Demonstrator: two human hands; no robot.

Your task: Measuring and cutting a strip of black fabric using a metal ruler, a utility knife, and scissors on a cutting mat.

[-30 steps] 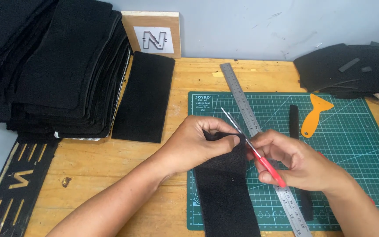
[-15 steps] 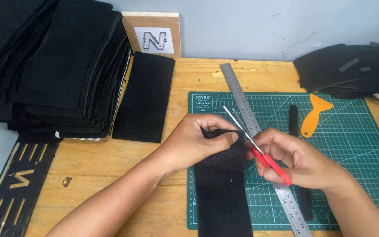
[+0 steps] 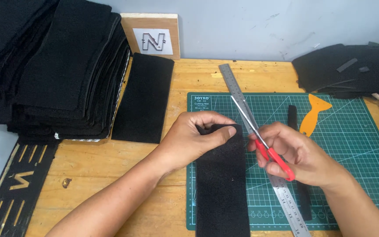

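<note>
Scissors (image 3: 259,136) have shifted slightly toward the felt strip's (image 3: 222,184) top edge since the earlier frame. Left hand (image 3: 198,138) pinches that edge on the green cutting mat (image 3: 352,145); right hand (image 3: 299,153) grips the red handles. No cut visible yet; trimming remains.

- This is a small craft workshop for cutting fabric or felt.
- A wooden table (image 3: 110,175) stands against a plain grey wall (image 3: 242,26).
- On it lies a green cutting mat (image 3: 356,145) with a printed grid, and a steel ruler (image 3: 231,81) across it.
- A high stack of black felt pieces (image 3: 53,66) is at the left, and more black pieces (image 3: 347,70) at the right.
- An orange plastic scraper (image 3: 313,112) and red-handled scissors (image 3: 259,138) are tools of such work.
</note>
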